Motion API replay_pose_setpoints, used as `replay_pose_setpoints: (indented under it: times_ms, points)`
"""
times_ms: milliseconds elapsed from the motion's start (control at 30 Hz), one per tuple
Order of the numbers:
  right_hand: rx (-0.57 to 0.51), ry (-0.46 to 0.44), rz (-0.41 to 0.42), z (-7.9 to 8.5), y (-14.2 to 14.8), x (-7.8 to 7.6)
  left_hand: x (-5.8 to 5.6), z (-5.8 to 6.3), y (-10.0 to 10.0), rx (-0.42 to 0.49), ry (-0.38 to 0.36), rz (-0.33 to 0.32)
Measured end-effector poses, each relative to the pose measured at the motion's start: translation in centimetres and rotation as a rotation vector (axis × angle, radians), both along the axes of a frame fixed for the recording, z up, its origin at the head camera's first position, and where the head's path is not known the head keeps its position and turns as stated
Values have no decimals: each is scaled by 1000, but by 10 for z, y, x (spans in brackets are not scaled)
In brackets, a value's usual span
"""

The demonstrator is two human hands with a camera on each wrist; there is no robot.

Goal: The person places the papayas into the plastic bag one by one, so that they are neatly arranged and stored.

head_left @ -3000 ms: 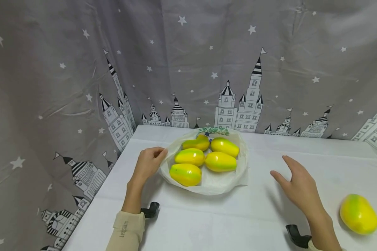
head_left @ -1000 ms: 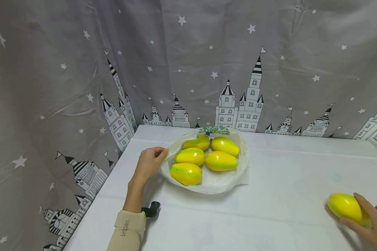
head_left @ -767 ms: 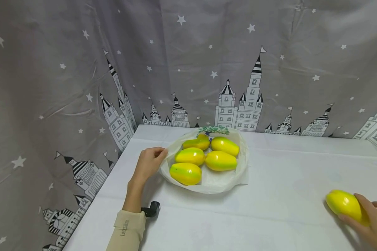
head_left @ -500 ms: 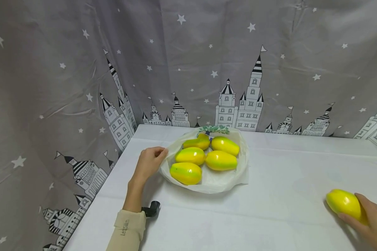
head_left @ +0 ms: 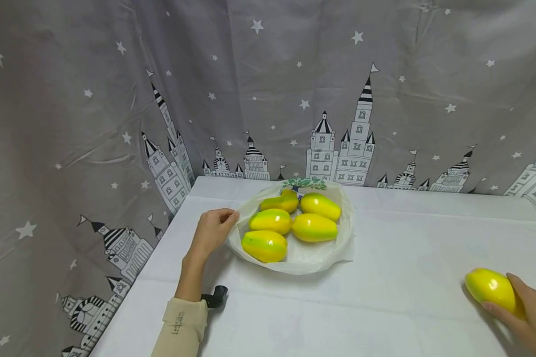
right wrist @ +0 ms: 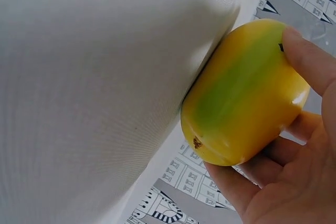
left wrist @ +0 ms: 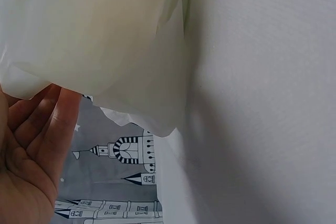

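In the head view, my left hand (head_left: 213, 230) pinches the left rim of a thin white plastic bag (head_left: 305, 258) with a green leafy print at its back edge. The bag's mouth is spread, and several yellow-green papayas (head_left: 314, 227) lie inside. From the left wrist view, the bag's side (left wrist: 105, 35) hangs above my fingers (left wrist: 62, 124). Far to the right, my right hand (head_left: 529, 310) grips another papaya (head_left: 493, 290), partly cut off by the frame. The right wrist view has this papaya (right wrist: 241, 93) between thumb and fingers, against or very near the white cloth.
A white cloth (head_left: 362, 317) covers the table. Grey curtain (head_left: 268, 74) with stars and castles stands behind and to the left. A black camera mount (head_left: 215, 297) sticks out from my left wrist, close to the tabletop.
My right hand has moved right from mid-table and taken hold of the loose papaya, which has turned and shifted slightly left. My left hand stays at the bag's rim.
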State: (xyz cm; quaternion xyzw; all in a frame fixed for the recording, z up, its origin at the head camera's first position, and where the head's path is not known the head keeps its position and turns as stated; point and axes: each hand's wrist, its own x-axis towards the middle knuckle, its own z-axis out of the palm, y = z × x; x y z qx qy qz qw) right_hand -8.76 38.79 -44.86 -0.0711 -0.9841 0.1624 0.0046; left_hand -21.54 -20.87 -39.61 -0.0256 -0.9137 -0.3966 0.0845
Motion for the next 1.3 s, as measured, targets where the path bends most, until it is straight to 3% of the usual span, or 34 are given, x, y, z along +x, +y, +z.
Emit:
replay_pose_setpoints:
  times_ms: [367,867,1033,1300]
  points:
    - [7,44,11,-7,4,-1,-1,-1,-1,-3,24,-12]
    - [14,34,-16,-5,0,-1,0,-1,-1,-15,41,-11]
    - [22,37,-50,-3,0,-4,0,-2,-2,-15,42,-11]
    - [3,96,17,11,-8,-8,0,-1,-3,-14,41,-9]
